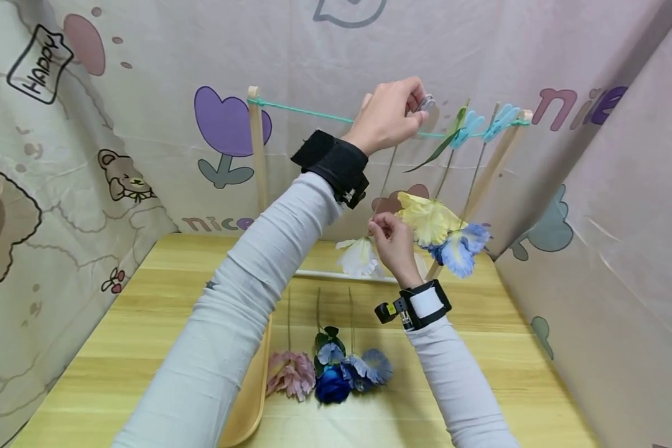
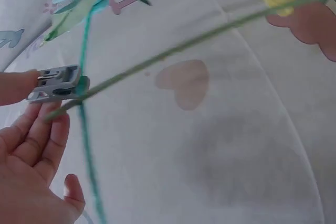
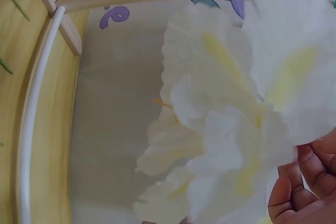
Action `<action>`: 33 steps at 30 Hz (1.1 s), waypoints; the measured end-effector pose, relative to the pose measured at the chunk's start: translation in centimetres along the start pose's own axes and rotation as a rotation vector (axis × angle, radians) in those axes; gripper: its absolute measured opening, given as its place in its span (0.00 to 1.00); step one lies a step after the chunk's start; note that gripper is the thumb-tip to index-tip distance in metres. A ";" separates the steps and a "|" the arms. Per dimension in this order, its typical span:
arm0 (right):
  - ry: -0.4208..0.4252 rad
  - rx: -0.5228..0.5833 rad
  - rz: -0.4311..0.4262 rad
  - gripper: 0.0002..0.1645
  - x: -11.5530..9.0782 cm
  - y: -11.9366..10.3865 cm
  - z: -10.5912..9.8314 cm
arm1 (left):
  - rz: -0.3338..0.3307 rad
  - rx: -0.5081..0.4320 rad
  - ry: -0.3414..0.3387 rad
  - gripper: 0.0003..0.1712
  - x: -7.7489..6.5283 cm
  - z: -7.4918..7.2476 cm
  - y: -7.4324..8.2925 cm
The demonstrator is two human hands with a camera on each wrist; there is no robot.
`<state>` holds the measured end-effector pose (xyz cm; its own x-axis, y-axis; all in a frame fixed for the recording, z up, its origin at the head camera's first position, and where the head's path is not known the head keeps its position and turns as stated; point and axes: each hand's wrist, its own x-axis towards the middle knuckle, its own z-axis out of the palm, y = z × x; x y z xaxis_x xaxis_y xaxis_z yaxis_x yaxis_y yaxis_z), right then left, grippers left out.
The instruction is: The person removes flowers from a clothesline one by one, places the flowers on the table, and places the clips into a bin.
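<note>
At the green cord (image 1: 308, 112), my left hand (image 1: 389, 115) pinches a grey clothespin (image 2: 55, 83) between thumb and fingers. In the left wrist view, the clothespin's tip is at the cord, where a green stem (image 2: 173, 48) crosses. Lower down, my right hand (image 1: 396, 246) pinches the stem of a white artificial flower (image 1: 359, 257), which hangs head down. Its yellow-streaked petals fill much of the right wrist view and partly hide the fingers. To the right, light blue clothespins (image 1: 466, 129) hold a yellow flower (image 1: 428, 218) and a blue flower (image 1: 460, 249) upside down on the cord.
A wooden post (image 1: 257, 155) stands at each end of the cord, with a white bar (image 1: 341, 274) low between them. On the table (image 1: 117, 348) lie a pink flower (image 1: 291, 375), a dark blue rose (image 1: 333, 384) and a light blue flower (image 1: 372, 368). A tan tray (image 1: 252, 398) is partly behind my left arm.
</note>
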<state>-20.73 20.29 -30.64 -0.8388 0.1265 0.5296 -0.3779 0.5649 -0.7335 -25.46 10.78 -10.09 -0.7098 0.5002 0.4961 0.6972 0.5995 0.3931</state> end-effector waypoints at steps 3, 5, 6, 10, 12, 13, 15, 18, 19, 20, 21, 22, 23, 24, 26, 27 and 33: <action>-0.035 -0.004 -0.005 0.07 -0.6 0.0 0.0 | 0.014 -0.002 0.053 0.09 0.1 -0.6 0.4; -0.054 -0.001 0.003 0.07 -1.1 0.0 -0.1 | 0.023 0.005 0.072 0.10 0.0 -1.2 0.7; -0.064 -0.004 0.012 0.06 -1.4 0.1 -0.1 | 0.032 0.013 0.080 0.11 -0.1 -1.5 0.8; -0.134 -0.016 0.080 0.07 -2.8 0.3 -0.9 | 0.083 0.069 0.102 0.13 -1.6 -2.7 0.6; -0.188 -0.011 0.127 0.07 -3.6 0.2 -1.5 | 0.137 0.077 0.115 0.13 -2.9 -3.1 0.0; -0.215 -0.006 0.145 0.07 -4.1 0.2 -1.8 | 0.166 0.067 0.123 0.13 -3.7 -3.1 -0.4; -0.265 0.005 0.171 0.07 -5.1 0.2 -2.4 | 0.221 0.047 0.126 0.13 -5.5 -3.2 -1.5; -0.322 0.011 0.190 0.06 -6.8 0.4 -2.9 | 0.276 -0.005 0.121 0.12 -8.7 -2.9 -3.1; -0.338 0.011 0.190 0.06 -7.4 0.6 -3.1 | 0.282 -0.019 0.119 0.12 -9.8 -2.8 -3.7; -0.356 0.019 0.198 0.06 -8.0 0.9 -3.1 | 0.280 -0.020 0.111 0.12 -11.0 -2.6 -4.3; -0.377 0.032 0.209 0.05 -8.5 1.2 -3.1 | 0.276 -0.031 0.100 0.11 -12.3 -2.4 -5.0; -0.395 0.042 0.227 0.06 -9.0 1.5 -3.1 | 0.262 -0.039 0.081 0.11 -13.5 -2.2 -5.6; -0.413 0.058 0.249 0.06 -9.5 1.8 -3.1 | 0.238 -0.049 0.058 0.11 -14.7 -2.0 -6.3; -0.429 0.072 0.269 0.06 -10.0 2.2 -3.1 | 0.210 -0.046 0.030 0.11 -15.9 -1.8 -7.0; -0.453 0.091 0.329 0.06 -10.8 3.0 -3.1 | 0.143 -0.037 -0.035 0.11 -18.0 -1.3 -8.5; -0.464 0.096 0.353 0.06 -11.3 3.4 -3.2 | 0.108 -0.031 -0.073 0.11 -19.1 -1.1 -9.3; -0.519 0.132 0.477 0.10 -13.6 5.5 -3.6 | -0.070 0.012 -0.325 0.06 -25.7 1.7 -14.1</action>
<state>-10.02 24.58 -40.31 -0.9902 -0.0879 -0.1082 0.0593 0.4371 -0.8975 -17.25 -9.47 -29.75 -0.7521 0.6297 0.1947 0.6460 0.6455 0.4075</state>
